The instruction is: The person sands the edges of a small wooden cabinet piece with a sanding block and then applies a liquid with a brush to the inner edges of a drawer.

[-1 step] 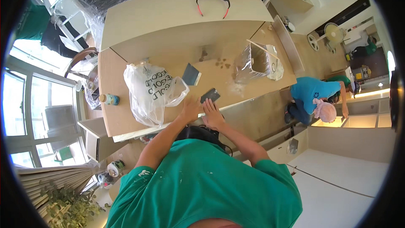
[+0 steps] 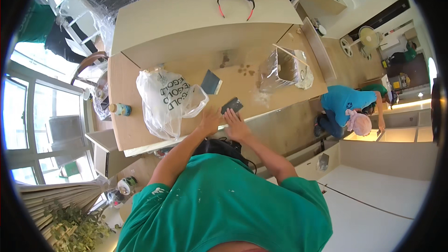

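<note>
My right hand (image 2: pixel 237 127) lies at the near edge of a brown board, fingers stretched out, their tips touching a small dark flat rectangle (image 2: pixel 232 105) whose kind I cannot make out. Just beside it, my left hand (image 2: pixel 211 121) rests flat on the same edge with its fingers extended, apparently holding nothing. A folded dark-blue sheet (image 2: pixel 211 82) with a pale corner lies beyond my hands. Left of them stands a full white plastic bag (image 2: pixel 165 98) with dark print. To the right is an open box wrapped in clear film (image 2: pixel 275 71), a thin stick across its top.
Dark glasses with red arms (image 2: pixel 236 0) sit on the raised far panel. A small bottle (image 2: pixel 120 109) stands at the board's left end. A person in a blue shirt (image 2: pixel 343 102) bends over lit shelves at right. Behind them stands a fan (image 2: pixel 368 36).
</note>
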`<act>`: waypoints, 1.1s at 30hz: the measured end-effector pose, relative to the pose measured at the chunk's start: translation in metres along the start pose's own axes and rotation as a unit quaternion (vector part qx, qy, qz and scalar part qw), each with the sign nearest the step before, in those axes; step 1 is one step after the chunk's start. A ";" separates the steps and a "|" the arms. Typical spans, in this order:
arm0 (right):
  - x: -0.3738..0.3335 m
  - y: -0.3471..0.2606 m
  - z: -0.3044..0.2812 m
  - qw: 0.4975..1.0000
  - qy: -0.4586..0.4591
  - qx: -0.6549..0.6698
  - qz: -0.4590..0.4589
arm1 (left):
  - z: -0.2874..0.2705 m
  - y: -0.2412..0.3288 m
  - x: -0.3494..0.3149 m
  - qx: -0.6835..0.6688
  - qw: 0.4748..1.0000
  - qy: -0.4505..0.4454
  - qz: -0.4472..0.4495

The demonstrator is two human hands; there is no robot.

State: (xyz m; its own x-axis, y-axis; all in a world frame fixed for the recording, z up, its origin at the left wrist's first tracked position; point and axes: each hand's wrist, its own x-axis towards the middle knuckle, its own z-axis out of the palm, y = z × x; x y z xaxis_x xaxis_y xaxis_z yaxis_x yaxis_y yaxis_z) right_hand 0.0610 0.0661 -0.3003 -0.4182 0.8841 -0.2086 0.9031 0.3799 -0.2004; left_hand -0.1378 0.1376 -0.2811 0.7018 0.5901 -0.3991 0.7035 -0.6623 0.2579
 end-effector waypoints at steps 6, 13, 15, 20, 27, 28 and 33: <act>0.020 0.013 -0.019 0.990 0.085 0.062 0.092 | 0.012 -0.011 -0.007 -0.032 0.999 0.036 0.025; 0.012 0.013 -0.019 0.988 0.105 0.081 0.078 | 0.010 -0.015 -0.012 -0.024 0.998 0.016 0.062; 0.002 0.011 -0.024 0.995 0.029 0.073 -0.067 | 0.018 -0.021 -0.007 -0.014 0.998 0.027 0.057; 0.012 0.011 -0.018 0.991 0.095 0.092 0.002 | 0.007 -0.016 -0.009 -0.028 0.998 -0.017 0.052; 0.018 0.004 -0.016 0.987 0.100 0.123 -0.005 | 0.004 -0.017 -0.009 -0.010 0.998 -0.034 0.060; 0.015 0.000 -0.018 0.989 0.075 0.115 -0.050 | -0.004 -0.016 -0.010 -0.008 0.997 -0.044 0.062; 0.022 0.034 -0.017 0.979 0.153 0.118 0.065 | 0.009 -0.011 -0.005 0.015 0.998 -0.041 0.047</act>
State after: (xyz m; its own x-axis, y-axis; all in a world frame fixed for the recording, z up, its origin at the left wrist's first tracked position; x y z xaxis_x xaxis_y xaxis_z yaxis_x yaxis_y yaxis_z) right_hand 0.0842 0.1032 -0.2957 -0.2196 0.9747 0.0424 0.8835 0.2171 -0.4151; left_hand -0.1504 0.1380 -0.2902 0.7518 0.4855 -0.4461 0.6307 -0.7268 0.2720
